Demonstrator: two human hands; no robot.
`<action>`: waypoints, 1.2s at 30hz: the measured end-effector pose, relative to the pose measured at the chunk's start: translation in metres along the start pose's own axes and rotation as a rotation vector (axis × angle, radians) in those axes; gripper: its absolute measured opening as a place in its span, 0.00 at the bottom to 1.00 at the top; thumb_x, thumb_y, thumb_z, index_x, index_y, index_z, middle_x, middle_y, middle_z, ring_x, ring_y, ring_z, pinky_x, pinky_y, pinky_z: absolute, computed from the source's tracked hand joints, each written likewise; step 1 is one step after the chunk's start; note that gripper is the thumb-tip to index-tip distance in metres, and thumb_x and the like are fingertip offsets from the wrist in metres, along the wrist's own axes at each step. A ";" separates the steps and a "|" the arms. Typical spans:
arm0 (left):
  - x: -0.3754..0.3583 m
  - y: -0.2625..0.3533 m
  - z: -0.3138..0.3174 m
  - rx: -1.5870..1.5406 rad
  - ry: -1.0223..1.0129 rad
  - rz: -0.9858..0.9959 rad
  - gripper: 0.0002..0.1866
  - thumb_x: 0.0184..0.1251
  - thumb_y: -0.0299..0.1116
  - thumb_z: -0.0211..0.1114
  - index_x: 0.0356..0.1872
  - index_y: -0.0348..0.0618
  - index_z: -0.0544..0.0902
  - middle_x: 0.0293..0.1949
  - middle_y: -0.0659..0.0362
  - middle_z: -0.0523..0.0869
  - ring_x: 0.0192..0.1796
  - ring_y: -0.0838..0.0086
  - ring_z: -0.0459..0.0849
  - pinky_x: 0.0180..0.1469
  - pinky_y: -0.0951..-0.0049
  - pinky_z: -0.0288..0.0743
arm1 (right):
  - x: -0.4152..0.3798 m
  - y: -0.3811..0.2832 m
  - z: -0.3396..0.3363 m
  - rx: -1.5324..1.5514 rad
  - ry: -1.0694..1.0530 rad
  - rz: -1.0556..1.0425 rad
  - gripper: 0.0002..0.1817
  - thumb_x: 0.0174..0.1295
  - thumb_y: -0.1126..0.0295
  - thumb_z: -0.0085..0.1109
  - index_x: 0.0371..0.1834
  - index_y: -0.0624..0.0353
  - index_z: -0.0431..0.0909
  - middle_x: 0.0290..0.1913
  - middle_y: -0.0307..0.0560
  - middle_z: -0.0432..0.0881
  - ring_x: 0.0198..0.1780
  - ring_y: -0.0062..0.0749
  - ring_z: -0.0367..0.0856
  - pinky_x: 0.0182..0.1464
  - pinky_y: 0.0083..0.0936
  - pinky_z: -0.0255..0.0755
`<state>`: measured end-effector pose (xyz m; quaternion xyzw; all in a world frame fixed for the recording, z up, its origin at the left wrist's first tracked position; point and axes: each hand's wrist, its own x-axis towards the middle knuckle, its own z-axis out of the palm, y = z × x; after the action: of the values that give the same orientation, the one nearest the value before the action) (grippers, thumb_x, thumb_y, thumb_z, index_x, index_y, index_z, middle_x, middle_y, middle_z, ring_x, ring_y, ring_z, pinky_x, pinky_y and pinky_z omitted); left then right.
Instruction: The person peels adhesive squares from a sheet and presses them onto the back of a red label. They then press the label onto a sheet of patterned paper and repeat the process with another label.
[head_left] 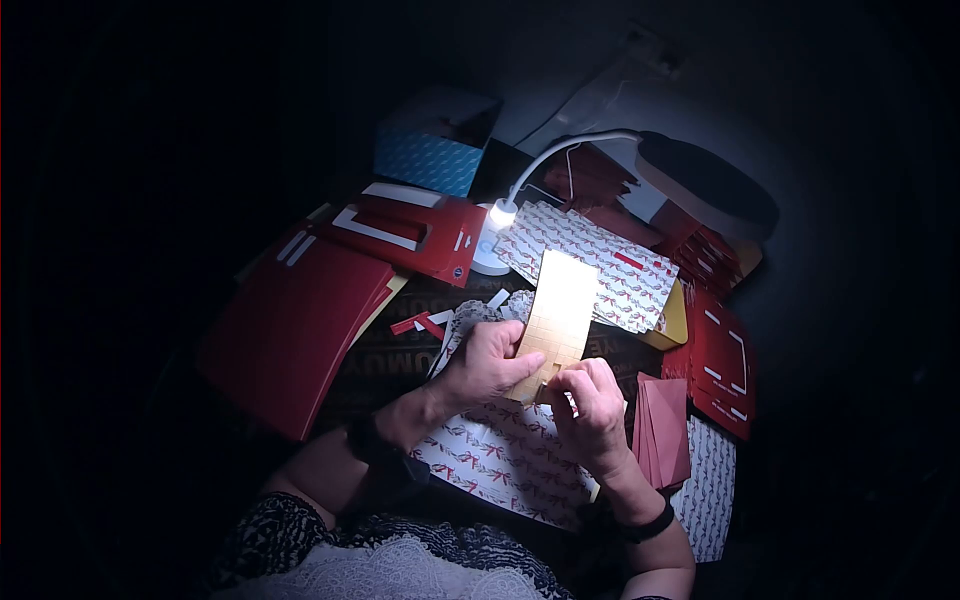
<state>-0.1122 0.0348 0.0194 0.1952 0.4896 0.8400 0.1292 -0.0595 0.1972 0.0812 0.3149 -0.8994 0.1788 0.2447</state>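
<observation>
My left hand [488,362] grips the lower left edge of a pale gridded sheet [556,305], a tall rectangle lit bright by the lamp. At the sheet's bottom edge my right hand [590,400] pinches a small square with thumb and fingertips. Both hands hover over a white card printed with red bows [500,455] lying flat in front of me. A dark band circles each wrist.
A white gooseneck lamp [497,222] shines at centre. Red card stacks [290,325] lie at left, and folded red pieces [720,365] at right. More bow-printed card [600,262] sits behind the sheet. A blue box [432,155] stands at the back. Surroundings are dark.
</observation>
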 end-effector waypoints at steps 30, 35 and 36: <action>-0.005 0.012 0.005 0.018 -0.184 -0.110 0.22 0.57 0.23 0.63 0.55 0.35 0.73 0.44 0.59 0.82 0.45 0.81 0.79 0.46 0.78 0.76 | -0.010 -0.001 0.011 0.150 0.188 0.115 0.09 0.46 0.85 0.63 0.26 0.61 0.73 0.25 0.45 0.73 0.27 0.34 0.73 0.29 0.27 0.67; -0.006 0.021 0.006 0.050 -0.142 -0.153 0.23 0.56 0.21 0.61 0.56 0.35 0.72 0.44 0.59 0.82 0.44 0.80 0.80 0.45 0.78 0.76 | -0.013 -0.005 0.007 0.353 0.232 0.367 0.06 0.53 0.83 0.63 0.28 0.64 0.75 0.26 0.43 0.73 0.27 0.25 0.72 0.31 0.20 0.67; -0.006 0.019 0.005 0.039 -0.125 -0.158 0.23 0.56 0.20 0.61 0.56 0.35 0.72 0.43 0.59 0.82 0.44 0.80 0.80 0.45 0.78 0.76 | -0.014 -0.004 0.006 0.439 0.239 0.454 0.05 0.55 0.82 0.62 0.29 0.64 0.75 0.27 0.40 0.74 0.28 0.21 0.72 0.32 0.17 0.67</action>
<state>-0.1053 0.0270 0.0369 0.2105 0.5108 0.8036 0.2213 -0.0491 0.1977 0.0694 0.1284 -0.8515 0.4539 0.2288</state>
